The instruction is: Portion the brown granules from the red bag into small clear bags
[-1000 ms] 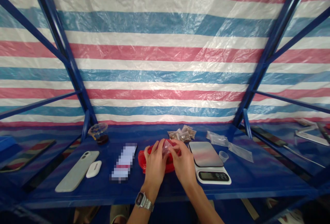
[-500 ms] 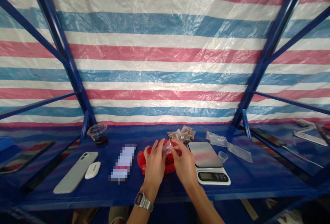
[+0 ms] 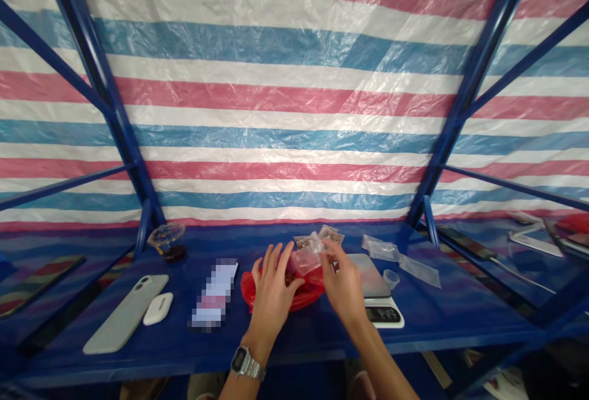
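Observation:
My right hand [image 3: 344, 283] pinches the edge of a small clear plastic bag [image 3: 307, 260], held above a red plastic bag [image 3: 306, 299]. My left hand [image 3: 272, 289] is open over the left part of the red bag, its fingers stretched and its thumb apart. Its fingertips come close to the clear bag; whether they touch it I cannot tell. Dark bits show inside the red bag, partly hidden by my hands. Just behind lie several filled small clear bags [image 3: 332, 234]. A white kitchen scale [image 3: 373, 280] with a steel plate stands beside my right hand, partly covered by it.
Right of the scale are a small clear cup [image 3: 391, 278] and flat clear bags [image 3: 419, 270]. On the left lie a phone with a blurred screen [image 3: 215, 294], a white earbud case [image 3: 158, 308], a pale phone [image 3: 126, 314] and a plastic cup with dark liquid [image 3: 169, 243]. Blue posts [image 3: 131, 161] frame the table.
My right hand has moved right and up with the small clear bag. My left hand has spread its fingers and come away from my right hand, uncovering more of the red bag.

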Motion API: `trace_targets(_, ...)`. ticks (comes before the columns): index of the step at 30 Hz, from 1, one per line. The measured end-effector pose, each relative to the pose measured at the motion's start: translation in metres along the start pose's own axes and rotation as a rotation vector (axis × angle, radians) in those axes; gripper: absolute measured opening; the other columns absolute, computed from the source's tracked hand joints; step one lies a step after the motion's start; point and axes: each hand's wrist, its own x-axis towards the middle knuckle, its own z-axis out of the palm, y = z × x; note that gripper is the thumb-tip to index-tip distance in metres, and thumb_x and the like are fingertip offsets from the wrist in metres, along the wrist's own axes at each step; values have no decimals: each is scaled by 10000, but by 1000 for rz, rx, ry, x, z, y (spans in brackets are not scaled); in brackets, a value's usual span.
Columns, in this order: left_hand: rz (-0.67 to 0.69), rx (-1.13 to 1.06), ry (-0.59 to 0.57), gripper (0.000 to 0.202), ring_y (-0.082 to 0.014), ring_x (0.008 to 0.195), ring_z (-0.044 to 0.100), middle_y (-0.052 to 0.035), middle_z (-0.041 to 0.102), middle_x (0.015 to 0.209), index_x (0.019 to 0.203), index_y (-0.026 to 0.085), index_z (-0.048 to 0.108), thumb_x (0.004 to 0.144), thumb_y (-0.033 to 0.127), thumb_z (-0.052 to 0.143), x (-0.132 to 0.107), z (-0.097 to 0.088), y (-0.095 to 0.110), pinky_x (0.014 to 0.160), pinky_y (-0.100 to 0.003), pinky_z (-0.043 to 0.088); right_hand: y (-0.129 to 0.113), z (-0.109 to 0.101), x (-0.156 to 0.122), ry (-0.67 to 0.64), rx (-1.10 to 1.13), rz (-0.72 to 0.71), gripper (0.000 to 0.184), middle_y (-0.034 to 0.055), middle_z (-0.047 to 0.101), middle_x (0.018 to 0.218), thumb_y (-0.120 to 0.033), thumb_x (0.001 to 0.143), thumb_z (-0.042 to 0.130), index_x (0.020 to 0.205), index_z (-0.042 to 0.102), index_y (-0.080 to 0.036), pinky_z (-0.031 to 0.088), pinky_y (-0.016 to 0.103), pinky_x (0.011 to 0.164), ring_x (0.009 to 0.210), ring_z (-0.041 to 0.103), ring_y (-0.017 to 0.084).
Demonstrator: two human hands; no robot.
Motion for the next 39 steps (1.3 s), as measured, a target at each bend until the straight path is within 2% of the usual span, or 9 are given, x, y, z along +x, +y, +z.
trace_targets(5,33,14,69,699,-341,1499,392,-110,498,1559,1533,359,413,905,327,719,0,-12,1,1182,-584,318,74,-89,67,293,-322,173,517,105,779,980,-419,898,588,1366,580,-200,521,383,786,866,722,282)
trace_targets(9,27,11,120,601,-332,1439,453,-122,545,1479,1511,331,449,949,325,663,0,-17,-7,1156,-566,352,144,-133,107,22,-803,310,484,185,749,994,-284,898,534,1345,594,-110,486,395,751,866,696,319)
trace_targets(13,-21,-3,159,532,-319,1372,502,-125,561,1410,1500,313,467,984,327,600,3,-19,-10,1119,-552,400,169,-132,113,-130,-893,162,450,225,684,1119,-202,816,586,1244,670,-94,425,439,939,1073,614,350)
trace_targets(16,-52,-15,184,489,-299,1316,534,-114,572,1358,1485,310,490,1002,323,565,4,-20,-8,1097,-529,432,168,-125,116,-296,-887,39,295,124,694,1029,-179,795,600,1049,752,-188,382,383,1008,1047,603,280)
trace_targets(20,-60,-27,192,463,-287,1272,556,-103,594,1315,1464,304,520,1003,304,558,3,-21,-4,1071,-507,461,158,-107,132,-373,-884,10,241,146,701,1039,-151,784,610,949,783,-185,389,394,990,1083,592,304)
trace_targets(25,-79,-33,199,432,-288,1250,561,-104,607,1283,1445,290,544,1014,305,530,2,-19,-5,1051,-503,473,143,-43,146,-382,-796,34,276,124,753,1078,-333,866,656,1076,783,-205,417,384,985,1124,625,304)
trace_targets(29,-82,-29,194,408,-296,1237,563,-108,614,1266,1416,275,567,1012,268,514,2,-17,-8,1037,-509,472,133,-1,143,-349,-690,122,258,105,780,881,-379,743,785,911,799,-183,478,367,860,950,702,308)
trace_targets(32,-81,-45,201,393,-301,1229,567,-111,623,1246,1391,270,587,1005,248,514,2,-19,-9,1029,-513,470,120,-4,148,-275,-576,158,200,93,767,778,-326,705,794,826,784,-168,489,332,755,826,720,286)
trace_targets(39,-164,-355,204,317,-277,1189,610,-101,657,1230,1281,255,642,989,317,536,6,-26,-4,1049,-481,470,58,-53,118,122,-89,148,638,174,735,1205,-585,902,589,1334,615,-116,560,344,784,928,741,256)
